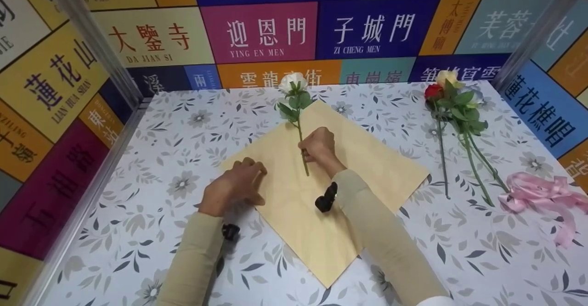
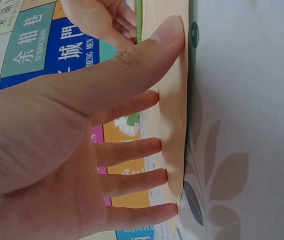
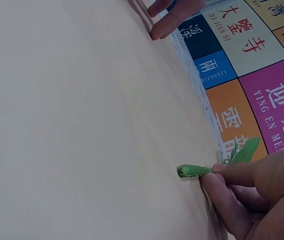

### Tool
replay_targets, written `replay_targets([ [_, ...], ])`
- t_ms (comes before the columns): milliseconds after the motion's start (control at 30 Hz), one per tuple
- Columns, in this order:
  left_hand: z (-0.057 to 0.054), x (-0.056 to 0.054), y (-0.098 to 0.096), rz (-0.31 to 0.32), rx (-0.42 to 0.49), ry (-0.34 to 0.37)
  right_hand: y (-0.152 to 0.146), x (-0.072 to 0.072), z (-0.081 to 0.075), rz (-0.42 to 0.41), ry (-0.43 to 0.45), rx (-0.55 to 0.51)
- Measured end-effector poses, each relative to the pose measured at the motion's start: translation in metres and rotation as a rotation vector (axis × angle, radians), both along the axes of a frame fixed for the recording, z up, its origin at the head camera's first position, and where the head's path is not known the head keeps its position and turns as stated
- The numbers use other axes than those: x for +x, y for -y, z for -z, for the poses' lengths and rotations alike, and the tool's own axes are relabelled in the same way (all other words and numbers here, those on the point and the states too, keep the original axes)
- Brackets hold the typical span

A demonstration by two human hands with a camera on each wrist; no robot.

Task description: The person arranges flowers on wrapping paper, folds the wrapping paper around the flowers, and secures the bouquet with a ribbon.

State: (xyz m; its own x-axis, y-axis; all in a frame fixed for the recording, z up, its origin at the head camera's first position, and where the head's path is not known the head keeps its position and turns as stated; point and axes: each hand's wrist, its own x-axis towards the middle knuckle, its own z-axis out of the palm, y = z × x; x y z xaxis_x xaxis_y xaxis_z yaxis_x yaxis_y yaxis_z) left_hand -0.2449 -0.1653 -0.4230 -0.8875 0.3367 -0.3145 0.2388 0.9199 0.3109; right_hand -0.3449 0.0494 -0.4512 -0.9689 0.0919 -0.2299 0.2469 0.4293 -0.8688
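Observation:
A white rose (image 1: pixel 292 84) lies over a sheet of tan wrapping paper (image 1: pixel 317 251), its bloom beyond the paper's far edge. My right hand (image 1: pixel 319 145) pinches its green stem partway down. The cut stem end (image 3: pixel 192 171) pokes out past my fingertips in the right wrist view. On the paper's left side rests my left hand (image 1: pixel 236 183), fingers spread. In the left wrist view, the left fingertips (image 2: pixel 168 176) touch the paper and the thumb lies along its edge.
To the right lie a red rose (image 1: pixel 433 92), a pale yellow rose (image 1: pixel 446 77) and other stems with green leaves. Pink ribbon (image 1: pixel 537 192) is bunched beside them. A flower-patterned cloth (image 1: pixel 179 136) covers the table, and colourful sign panels (image 1: pixel 259 32) stand around it.

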Motion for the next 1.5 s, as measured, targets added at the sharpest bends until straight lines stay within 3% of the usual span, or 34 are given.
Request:
replay_targets([
  [367, -0.002, 0.001, 0.000, 0.039, 0.010, -0.024, -0.015, 0.001, -0.007, -0.003, -0.065, 0.109],
  [767, -0.003, -0.003, -0.002, 0.028, 0.009, 0.003, -0.063, 0.014, -0.026, 0.038, -0.104, 0.137],
  [900, -0.003, -0.004, -0.002, 0.033, 0.009, -0.003, -0.080, 0.018, -0.030, 0.061, -0.138, 0.207],
  [1233, 0.001, -0.003, -0.002, 0.034, 0.029, -0.017, -0.129, 0.033, -0.035, 0.092, -0.333, 0.419],
  [1500, -0.001, 0.002, 0.001, 0.012, 0.039, -0.005, -0.165, 0.047, -0.030, 0.136, -0.354, 0.468],
])
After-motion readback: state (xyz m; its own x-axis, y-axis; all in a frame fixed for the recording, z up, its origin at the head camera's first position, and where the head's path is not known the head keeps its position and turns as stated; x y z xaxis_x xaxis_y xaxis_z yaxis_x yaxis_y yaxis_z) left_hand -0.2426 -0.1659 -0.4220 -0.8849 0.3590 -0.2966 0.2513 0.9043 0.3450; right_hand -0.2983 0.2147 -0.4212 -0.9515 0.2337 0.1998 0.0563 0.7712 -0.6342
